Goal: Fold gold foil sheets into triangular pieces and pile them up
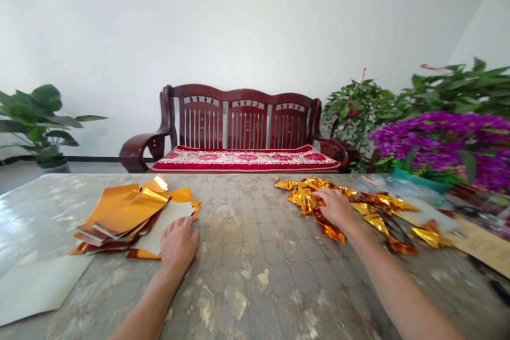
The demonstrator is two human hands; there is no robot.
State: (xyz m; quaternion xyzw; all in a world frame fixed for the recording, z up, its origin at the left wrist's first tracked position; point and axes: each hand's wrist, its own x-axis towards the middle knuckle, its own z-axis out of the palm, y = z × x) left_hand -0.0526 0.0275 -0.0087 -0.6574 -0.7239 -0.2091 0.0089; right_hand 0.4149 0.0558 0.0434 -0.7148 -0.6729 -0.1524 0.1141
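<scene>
My left hand (180, 241) lies palm down on the table, its fingers stretched over the right edge of a loose stack of gold foil paper (127, 207). Some sheets there turn up their pale backs, and several corners curl. On the right, my right hand (335, 206) reaches into a heap of folded gold foil paper pieces (305, 199). Its fingers are bent around one shiny folded piece, and the fingertips are partly hidden. More folded pieces (376, 221) spread to the right of that hand.
The table (235, 276) has a patterned, glossy cover. A pale sheet (40, 287) lies at the left. Purple flowers (442, 143), clear plastic and a tan board (486, 247) crowd the right side. Behind stands a wooden bench (245, 117) with potted plants (48, 122) beyond both ends.
</scene>
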